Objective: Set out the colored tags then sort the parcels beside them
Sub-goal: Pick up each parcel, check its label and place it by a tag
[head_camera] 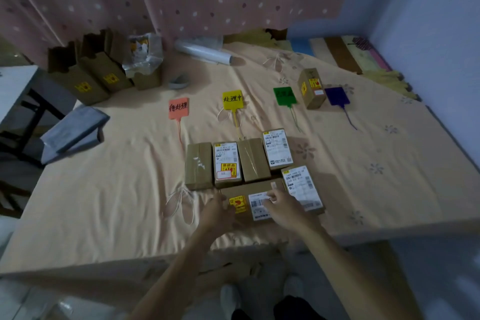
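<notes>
Subject item: the long brown cardboard parcel (257,187) lying crosswise at the near edge of the peach-sheeted bed (104,202), touching the front of the parcel group.

Handling, as judged: a small taped carton that is rigid, probably light and dry enough to grip. It carries a yellow-and-red sticker that may be a fragile warning, so no squeezing or dropping. The best hold is across the two short ends, clear of the shipping label.

Hands: the left hand (217,212) is curled round the parcel's left end. The right hand (283,208) lies over the white label with its fingers bent – whether it grips or only rests cannot be told.

Count:
- Coloured plastic tags, four – salmon-pink tag (178,108), yellow tag (232,99), green tag (284,96) and dark blue tag (337,96), in a row across the bed.
- Parcels, seven. Six are grouped at the front, the held one included, and one upright parcel (311,89) stands between the green and blue tags.
</notes>
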